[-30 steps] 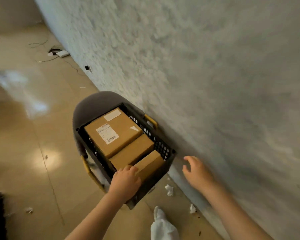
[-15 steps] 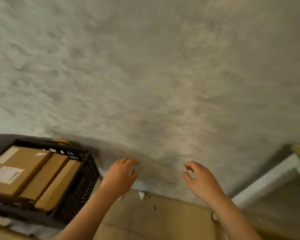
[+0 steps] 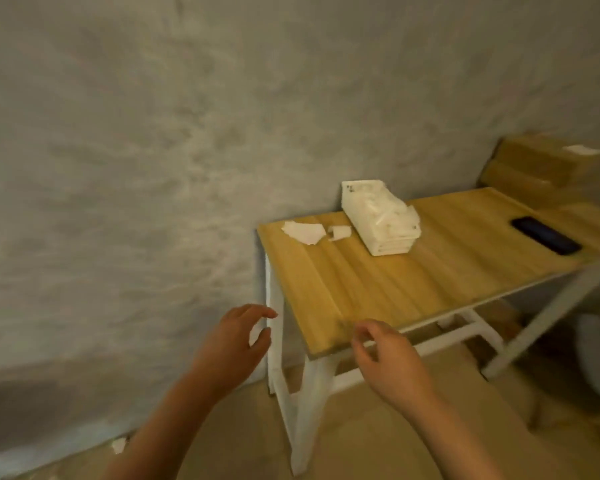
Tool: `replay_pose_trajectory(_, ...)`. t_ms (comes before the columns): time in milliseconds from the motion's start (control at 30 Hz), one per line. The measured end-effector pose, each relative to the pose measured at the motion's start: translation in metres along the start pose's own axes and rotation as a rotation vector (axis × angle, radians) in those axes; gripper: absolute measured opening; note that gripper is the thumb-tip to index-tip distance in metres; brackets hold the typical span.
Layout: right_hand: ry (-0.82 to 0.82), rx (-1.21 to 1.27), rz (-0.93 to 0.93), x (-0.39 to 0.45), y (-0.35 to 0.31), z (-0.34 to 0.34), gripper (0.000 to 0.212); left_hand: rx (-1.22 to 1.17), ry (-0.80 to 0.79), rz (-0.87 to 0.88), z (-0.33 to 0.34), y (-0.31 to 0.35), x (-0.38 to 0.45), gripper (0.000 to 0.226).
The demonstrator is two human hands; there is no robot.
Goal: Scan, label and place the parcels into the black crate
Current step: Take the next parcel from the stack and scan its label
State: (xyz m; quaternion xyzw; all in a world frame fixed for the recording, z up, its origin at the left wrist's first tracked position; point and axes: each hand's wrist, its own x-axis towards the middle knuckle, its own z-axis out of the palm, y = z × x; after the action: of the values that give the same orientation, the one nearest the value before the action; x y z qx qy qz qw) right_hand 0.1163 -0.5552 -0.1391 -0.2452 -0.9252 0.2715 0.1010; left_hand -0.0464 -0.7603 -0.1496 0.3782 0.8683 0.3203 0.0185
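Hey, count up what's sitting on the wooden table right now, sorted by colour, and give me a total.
White: 3, the tissue pack, the torn paper scrap and the small curled scrap
Black: 1, the phone
Brown: 2, the stacked cardboard parcels at the far right end, blurred
Total: 6

1. Dim, warm yellowish indoor light; no source in view.
2. Motion blur throughout; plaster wall texture smeared.
3. Cardboard boxes far right very soft, label unreadable.
4. Left hand and right hand blurred at the fingertips.
5. Wide-angle bending: table edges and white legs splay outward.
6. Soft shadow under the table, darker patch lower left.
7. Faint sheen on the black phone; no hard glare.
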Motion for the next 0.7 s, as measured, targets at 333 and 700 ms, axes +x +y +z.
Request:
replay_pose_trajectory(333,0.198,-0.086,0.268,0.014,0.211,-0.14,0.034,-0.127,-0.223,0.237,0.166,0.169,0.152,0.026)
replay_pose_trajectory(700,0.273,-0.006,0.449,0.104,0.416,-0.265,0.029,0.036,-0.383,0.37,0.315,0.316,0.331,0.042)
